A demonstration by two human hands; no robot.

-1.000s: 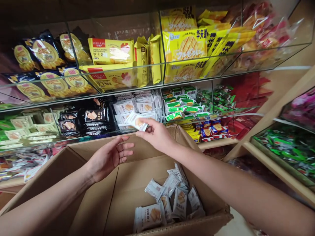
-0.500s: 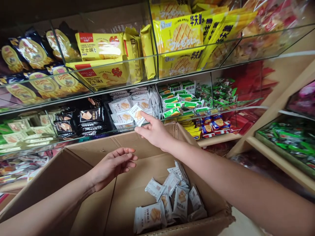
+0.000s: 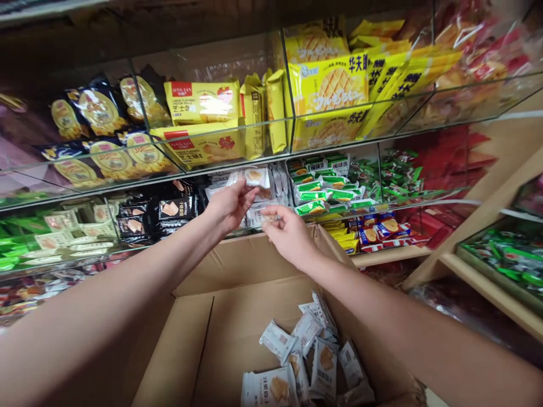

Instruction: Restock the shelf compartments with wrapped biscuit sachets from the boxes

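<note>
My left hand [image 3: 231, 208] reaches into the middle shelf's compartment of white snack packets. Its thumb and fingers are closed at the edge of a white snack packet [image 3: 255, 177] with a biscuit picture. To its right, my right hand [image 3: 291, 233] is at the front of the same compartment. Its thumb and forefinger pinch the edge of another white snack packet [image 3: 255, 217], which is partly hidden. Below both hands stands an open cardboard box [image 3: 241, 257]. Several packets of the same kind [image 3: 324, 362] lie loose in its right part.
Black packets [image 3: 175, 209] fill the compartment on the left, green-and-white packets [image 3: 326, 186] the one on the right. A clear shelf front [image 3: 229, 167] with yellow packages [image 3: 203, 102] behind it runs above the hands. More snacks lie on the lower shelf [image 3: 382, 257].
My left hand has moved from over the box up to the white packets and closed on one. My right hand has shifted slightly right and down. The view has shifted too.
</note>
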